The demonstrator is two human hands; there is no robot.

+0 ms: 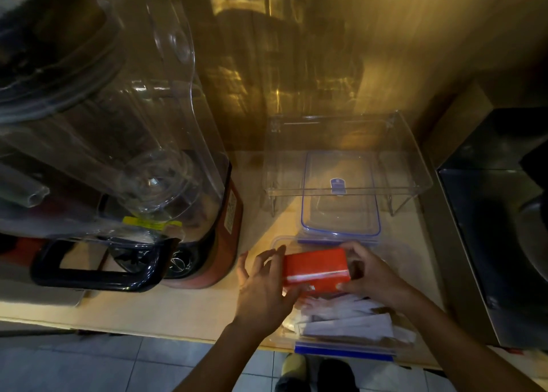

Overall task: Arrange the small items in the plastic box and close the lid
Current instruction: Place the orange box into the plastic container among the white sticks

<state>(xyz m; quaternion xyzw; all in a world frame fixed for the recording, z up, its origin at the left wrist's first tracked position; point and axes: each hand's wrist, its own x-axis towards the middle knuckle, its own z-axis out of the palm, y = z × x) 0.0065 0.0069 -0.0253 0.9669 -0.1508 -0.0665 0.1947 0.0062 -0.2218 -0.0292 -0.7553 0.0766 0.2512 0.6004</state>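
A clear plastic box (pixel 344 348) with blue clips sits at the counter's front edge, with white paper packets (pixel 350 323) lying inside. Over its far end I hold a small red box (pixel 315 268) between both hands. My right hand (pixel 367 273) grips its right end. My left hand (pixel 264 285) touches its left side, thumb under the front edge, fingers spread. The clear lid (pixel 341 210) with a blue seal lies flat just behind the box, partly under a clear acrylic riser.
A clear acrylic riser shelf (pixel 350 154) stands at the back. A red-based blender (pixel 207 243) under a clear sound cover stands to the left, with a black-handled jug (pixel 98 267) in front. A black metal appliance (pixel 498 228) fills the right. Tiled floor lies below the counter edge.
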